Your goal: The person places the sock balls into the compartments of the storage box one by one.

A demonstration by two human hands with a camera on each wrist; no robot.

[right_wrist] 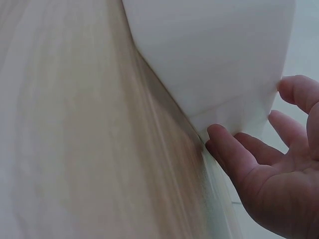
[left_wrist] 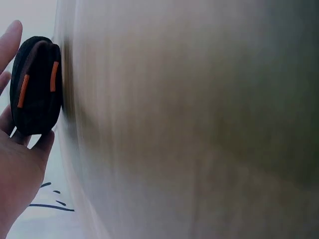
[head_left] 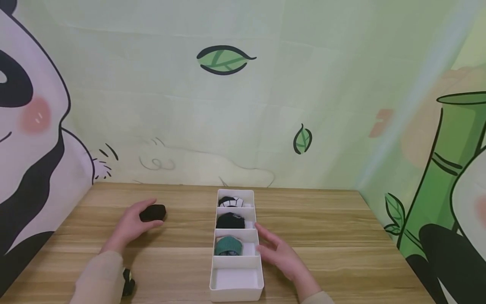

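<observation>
At the left of the table, my left hand [head_left: 129, 223] holds a rolled-up black sock [head_left: 153, 213] between thumb and fingers. Two orange stripes show on this sock [left_wrist: 36, 87] in the left wrist view. A long white divided box [head_left: 236, 294] stands in the middle. Its back three compartments hold a black-and-white rolled sock [head_left: 231, 202], a black one [head_left: 230, 221] and a green ribbed one [head_left: 228, 245]; the front compartment is bare. Beside the box's right wall, my right hand [head_left: 281, 255] has its fingers extended, the fingertips at the wall [right_wrist: 219, 64].
Another dark rolled item [head_left: 128, 283] lies near the front left, partly hidden by my left sleeve [head_left: 99, 278]. The wooden table [head_left: 319, 223] meets a printed backdrop [head_left: 171, 105] with panda and bamboo drawings at its back edge.
</observation>
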